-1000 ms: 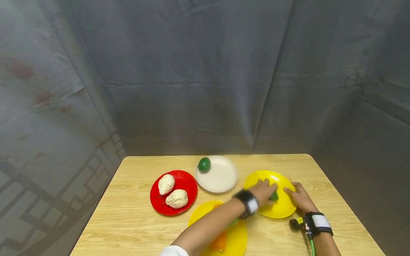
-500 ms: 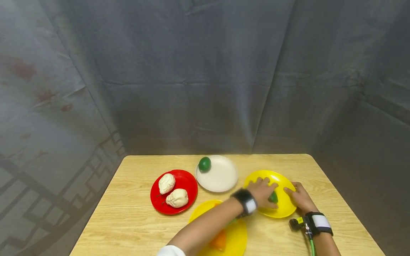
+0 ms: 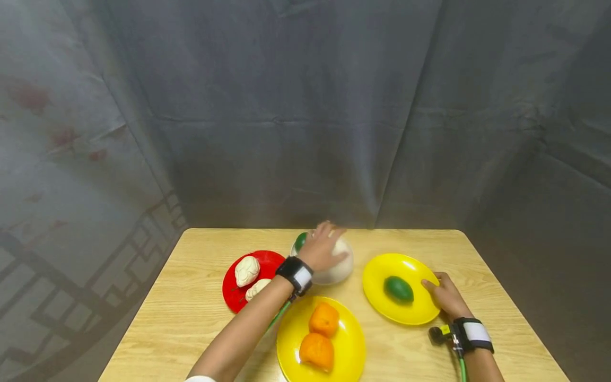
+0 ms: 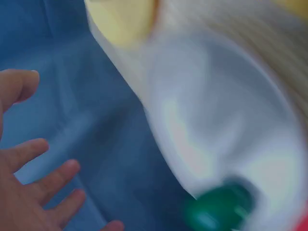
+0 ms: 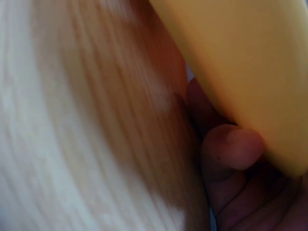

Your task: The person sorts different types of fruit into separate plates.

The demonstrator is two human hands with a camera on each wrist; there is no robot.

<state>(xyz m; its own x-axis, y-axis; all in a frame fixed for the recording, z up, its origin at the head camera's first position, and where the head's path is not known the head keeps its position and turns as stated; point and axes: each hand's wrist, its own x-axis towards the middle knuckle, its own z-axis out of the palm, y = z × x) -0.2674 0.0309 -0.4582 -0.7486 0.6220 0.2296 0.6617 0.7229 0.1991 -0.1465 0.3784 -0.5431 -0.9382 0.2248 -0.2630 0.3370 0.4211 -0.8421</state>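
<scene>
My left hand [image 3: 323, 249] hovers above the white plate [image 3: 345, 273], fingers spread and holding nothing. A smooth dark green oval fruit [image 3: 299, 242], partly covered by that hand, lies at the plate's left side; the left wrist view shows the same green fruit [image 4: 219, 208] blurred. On the right, my right hand [image 3: 448, 298] grips the rim of a yellow plate [image 3: 420, 307], and the thumb lies over its edge. A second green oval fruit [image 3: 398, 289] rests in the middle of that plate. The right wrist view has the yellow rim [image 5: 240, 53] between thumb and fingers.
Nearer the front, another yellow plate [image 3: 348, 339] bears two dented orange, fruit-like things [image 3: 317, 351]. A red plate [image 3: 268, 260] at the left carries two wrinkled cream-coloured things [image 3: 247, 271], one partly behind my left forearm. Grey cloth [image 3: 286, 159] hangs behind the wooden table [image 3: 181, 297].
My left hand has left the green fruit on the right yellow plate and moved left to above the white plate. The right hand keeps its place on the rim.
</scene>
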